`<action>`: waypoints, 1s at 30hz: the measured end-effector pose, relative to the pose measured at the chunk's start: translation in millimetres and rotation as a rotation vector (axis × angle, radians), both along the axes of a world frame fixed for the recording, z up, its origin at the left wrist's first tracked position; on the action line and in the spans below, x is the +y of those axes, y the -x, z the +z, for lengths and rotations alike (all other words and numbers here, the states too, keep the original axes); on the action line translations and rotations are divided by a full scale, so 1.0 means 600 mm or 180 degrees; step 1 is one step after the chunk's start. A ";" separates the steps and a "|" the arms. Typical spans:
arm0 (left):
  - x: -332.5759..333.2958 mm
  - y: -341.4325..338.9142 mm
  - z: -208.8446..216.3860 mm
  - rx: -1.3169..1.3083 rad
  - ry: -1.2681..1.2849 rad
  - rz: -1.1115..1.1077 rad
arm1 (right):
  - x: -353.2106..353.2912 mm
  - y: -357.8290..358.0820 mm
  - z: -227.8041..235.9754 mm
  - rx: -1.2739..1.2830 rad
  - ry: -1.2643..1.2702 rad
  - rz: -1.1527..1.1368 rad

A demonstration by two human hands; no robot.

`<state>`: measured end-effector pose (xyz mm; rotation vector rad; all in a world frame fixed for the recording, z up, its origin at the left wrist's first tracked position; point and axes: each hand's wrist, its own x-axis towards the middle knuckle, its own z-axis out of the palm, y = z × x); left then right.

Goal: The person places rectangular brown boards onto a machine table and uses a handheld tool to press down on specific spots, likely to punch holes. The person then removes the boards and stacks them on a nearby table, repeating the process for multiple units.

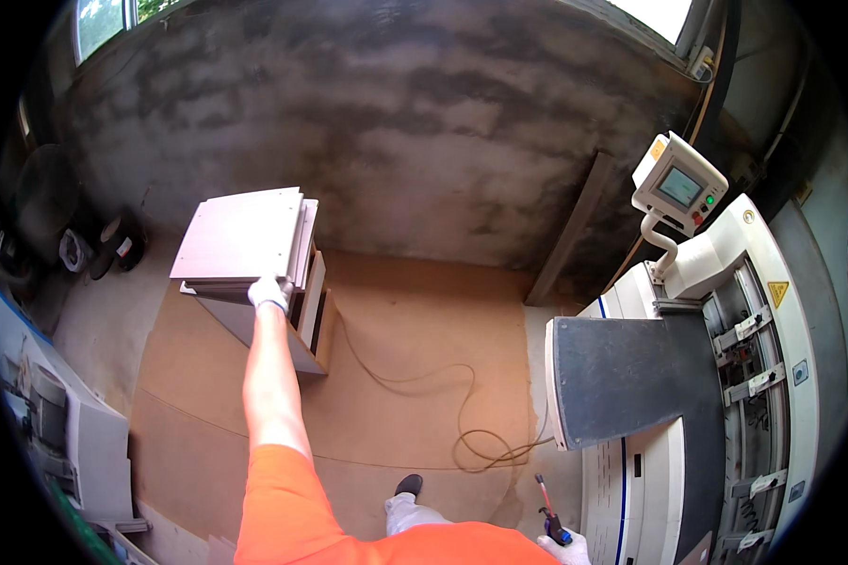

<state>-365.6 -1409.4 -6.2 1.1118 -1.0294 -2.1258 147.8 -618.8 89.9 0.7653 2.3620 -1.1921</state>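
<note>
My left arm reaches forward, and my left hand (269,291), in a white glove, has its fingers closed at the near edge of a flat pale panel (236,234). This panel lies on top of a small stack, with small holes near its edges. Under the stack stands an open-fronted wooden cabinet (313,315). Low at the right, my right hand (567,547), also gloved, is wrapped round an air blow gun (554,527) with a dark body and a thin red nozzle pointing up. Part of that hand is cut off by the lower edge.
A large white machine with a dark table (622,377) fills the right side, with a control screen (679,186) on an arm. A thin hose (485,450) loops over the brown floor sheet (396,395). Another machine (89,443) stands left. A beam (575,226) leans on the wall.
</note>
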 end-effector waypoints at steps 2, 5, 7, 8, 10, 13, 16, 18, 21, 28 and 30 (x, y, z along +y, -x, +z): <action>0.110 -0.054 -0.028 0.0053 0.0254 -0.0470 | -0.039 0.017 0.019 0.0085 0.0084 -0.0013; 0.264 -0.209 -0.073 0.0908 -0.0491 -0.1010 | -0.071 0.030 0.002 0.0262 0.0565 0.0084; 0.344 -0.322 -0.016 0.1161 -0.0963 -0.0864 | -0.097 0.092 0.075 0.0061 0.0835 0.0512; 0.377 -0.356 0.001 0.1077 -0.0831 -0.0897 | -0.106 0.114 0.110 0.0015 0.0592 0.0918; 0.468 -0.391 0.019 0.0657 -0.0409 -0.1272 | -0.094 0.118 0.119 -0.0058 0.0166 0.1356; 0.590 -0.434 0.002 0.0281 -0.0099 -0.1984 | -0.061 0.097 0.119 0.0088 0.0035 0.0934; 0.766 -0.437 0.079 0.0736 -0.0388 -0.2812 | 0.024 0.024 0.080 0.0092 0.0207 -0.0153; 0.872 -0.432 0.104 0.0803 -0.0522 -0.3572 | 0.081 -0.026 0.063 0.0283 0.0176 -0.0707; 1.055 -0.417 0.115 0.0861 -0.0790 -0.4463 | 0.166 -0.102 0.029 0.0643 0.0287 -0.1487; 1.533 -0.355 0.056 0.0488 -0.0600 -0.5273 | 0.353 -0.278 -0.059 0.1225 0.0418 -0.2682; 1.650 -0.333 0.047 0.0628 -0.0673 -0.5535 | 0.400 -0.321 -0.067 0.1178 0.0341 -0.2891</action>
